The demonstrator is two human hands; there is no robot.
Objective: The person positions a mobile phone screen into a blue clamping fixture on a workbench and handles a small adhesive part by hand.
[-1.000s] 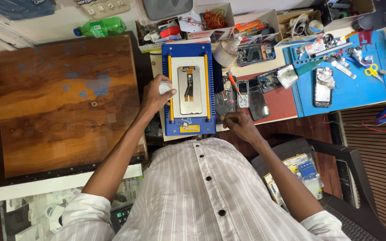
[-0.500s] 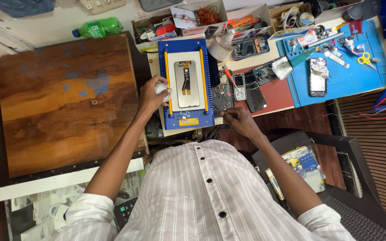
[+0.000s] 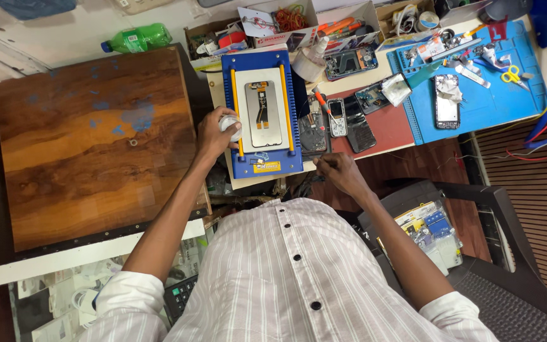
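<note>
Overhead view of a crowded repair bench. A blue silicone work mat [image 3: 476, 95] lies at the right, bearing yellow-handled scissors [image 3: 509, 75] and a dark phone with a cracked face [image 3: 446, 101]. A red mat [image 3: 384, 130] beside it carries several small phones and dark phone parts. Open cardboard boxes of tools and parts [image 3: 305, 22] line the far edge, and a green plastic bottle [image 3: 137, 38] lies on its side near a large brown wooden board [image 3: 90, 145] to the left.

The blue rectangular heating plate with yellow side rails [image 3: 262, 114] stands between the wooden board and the red mat; a pale phone screen panel with an orange flex strip [image 3: 263, 114] lies flat along its centre.

The left hand [image 3: 215, 132], arm extended forward, has its fingers wrapped around a small white round object [image 3: 230, 123] at the plate's left rail. The right hand [image 3: 338, 173], elbow bent, sits at the bench's near edge below the dark parts, its fingers curled tight; whether they pinch anything cannot be told.
</note>
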